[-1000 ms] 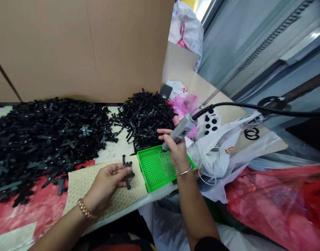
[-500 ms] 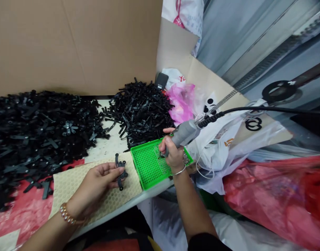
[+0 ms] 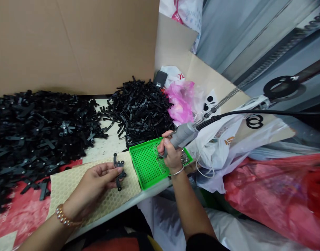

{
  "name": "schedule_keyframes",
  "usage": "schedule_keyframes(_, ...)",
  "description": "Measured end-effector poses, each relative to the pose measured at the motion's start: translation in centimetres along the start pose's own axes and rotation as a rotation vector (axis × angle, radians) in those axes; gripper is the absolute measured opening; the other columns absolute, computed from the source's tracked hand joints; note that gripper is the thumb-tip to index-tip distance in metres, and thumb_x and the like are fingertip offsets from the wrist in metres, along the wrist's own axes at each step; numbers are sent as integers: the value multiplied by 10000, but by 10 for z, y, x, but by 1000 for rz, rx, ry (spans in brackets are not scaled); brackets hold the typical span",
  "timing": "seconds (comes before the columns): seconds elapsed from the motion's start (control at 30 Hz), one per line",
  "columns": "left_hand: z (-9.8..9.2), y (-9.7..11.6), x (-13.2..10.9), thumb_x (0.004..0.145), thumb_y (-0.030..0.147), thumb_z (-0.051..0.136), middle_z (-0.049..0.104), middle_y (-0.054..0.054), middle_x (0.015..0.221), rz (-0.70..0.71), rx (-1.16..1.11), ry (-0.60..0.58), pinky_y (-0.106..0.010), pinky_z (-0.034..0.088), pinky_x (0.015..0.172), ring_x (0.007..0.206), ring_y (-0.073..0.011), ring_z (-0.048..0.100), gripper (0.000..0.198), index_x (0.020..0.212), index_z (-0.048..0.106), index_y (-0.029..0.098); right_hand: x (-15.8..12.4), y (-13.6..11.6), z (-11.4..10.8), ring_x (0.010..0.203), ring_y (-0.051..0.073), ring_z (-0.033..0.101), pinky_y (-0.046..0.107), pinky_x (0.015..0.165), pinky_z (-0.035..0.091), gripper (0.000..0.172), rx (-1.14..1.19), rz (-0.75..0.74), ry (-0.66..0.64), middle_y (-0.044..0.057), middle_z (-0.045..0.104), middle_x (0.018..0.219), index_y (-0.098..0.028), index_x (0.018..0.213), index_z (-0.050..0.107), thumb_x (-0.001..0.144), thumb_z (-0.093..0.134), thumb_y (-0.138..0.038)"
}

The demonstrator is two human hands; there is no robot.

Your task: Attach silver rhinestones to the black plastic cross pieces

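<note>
Between thumb and fingers, my left hand (image 3: 101,177) pinches a small black plastic part (image 3: 119,173) with short arms and round ends. It is held over a cream mat (image 3: 71,181) with a honeycomb pattern. My right hand (image 3: 171,155) is wrapped around a grey electric screwdriver (image 3: 183,135), whose cable leaves its rear to the right. The screwdriver slants down over a green perforated tray (image 3: 146,174). Small metal screws (image 3: 185,158) lie in the tray, mostly on its right side, partly behind my right hand. The screwdriver's tip is hard to make out.
A wide heap of black parts (image 3: 39,129) covers the left of the table, with a second heap (image 3: 141,108) behind the tray. Cardboard (image 3: 110,45) stands at the back. Pink (image 3: 182,101), white and red plastic bags (image 3: 269,195) crowd the right. A coiled spring (image 3: 225,99) runs to the screwdriver.
The view has shifted slightly. Both hands keep their holds, and the screwdriver stays over the tray with hardly any movement.
</note>
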State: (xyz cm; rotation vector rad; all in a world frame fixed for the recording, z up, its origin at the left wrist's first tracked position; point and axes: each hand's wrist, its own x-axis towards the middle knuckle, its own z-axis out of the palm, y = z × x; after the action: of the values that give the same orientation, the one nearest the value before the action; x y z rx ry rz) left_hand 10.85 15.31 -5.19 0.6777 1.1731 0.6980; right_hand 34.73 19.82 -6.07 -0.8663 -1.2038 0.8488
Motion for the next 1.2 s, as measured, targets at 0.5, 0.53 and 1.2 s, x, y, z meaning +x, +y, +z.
schedule_keyframes(0.5, 1, 2, -1, 456, 525, 914, 674, -72, 799, -6, -22, 1, -184, 531, 604, 728, -147, 602, 612, 825, 675, 98, -1, 3, -1, 464, 117, 478, 183, 428, 409, 157, -46, 41, -14, -63, 480, 564, -208, 975, 525, 944, 589, -348)
schedule_keyframes(0.53, 2, 2, -1, 455, 523, 914, 676, -73, 801, -8, -23, 0, -186, 534, 606, 730, -148, 604, 613, 827, 677, 98, -1, 3, -1, 465, 118, 478, 186, 429, 408, 161, -52, 46, -18, -61, 476, 561, -205, 949, 523, 944, 588, -352)
schedule_keyframes(1.2, 4, -4, 2, 562, 332, 857, 670, -65, 773, 56, -109, -8, -189, 514, 551, 688, -142, 621, 418, 825, 635, 96, 14, -36, 114, 369, 103, 311, 236, 424, 349, 293, 329, 149, -20, -103, 385, 465, -228, 962, 483, 777, 580, -432)
